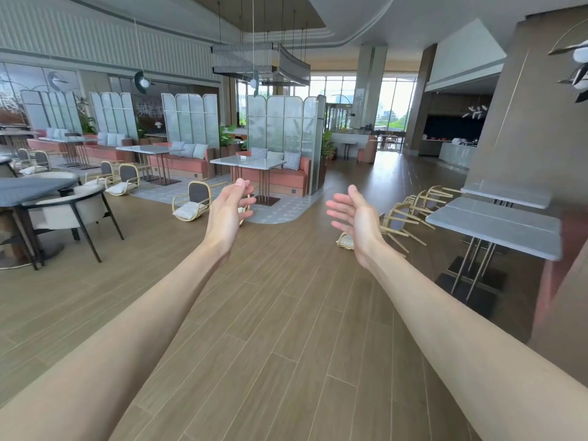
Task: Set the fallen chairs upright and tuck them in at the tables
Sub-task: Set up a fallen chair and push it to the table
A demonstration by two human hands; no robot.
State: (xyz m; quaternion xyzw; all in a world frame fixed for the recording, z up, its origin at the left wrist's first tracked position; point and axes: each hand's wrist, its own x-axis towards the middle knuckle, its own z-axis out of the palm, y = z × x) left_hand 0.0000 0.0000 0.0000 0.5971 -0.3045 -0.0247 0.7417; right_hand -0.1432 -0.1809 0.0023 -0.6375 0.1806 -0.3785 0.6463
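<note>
Both my arms stretch forward over the wooden floor. My left hand point(229, 207) and my right hand point(353, 214) are open, palms facing each other, holding nothing. A cane chair point(193, 201) lies on its back just left of my left hand, in front of a grey-topped table point(245, 161). More fallen cane chairs point(122, 181) lie farther left by another table point(143, 149). On the right, several tipped cane chairs point(410, 211) lie beside the grey tables point(496, 222); my right hand hides part of the nearest one.
A round dark table point(28, 189) with an upright white armchair point(68, 211) stands at the left. Pink benches point(286, 178) with screens line the far side. A large pillar point(525, 122) rises at the right. Open wooden floor point(286, 313) lies ahead.
</note>
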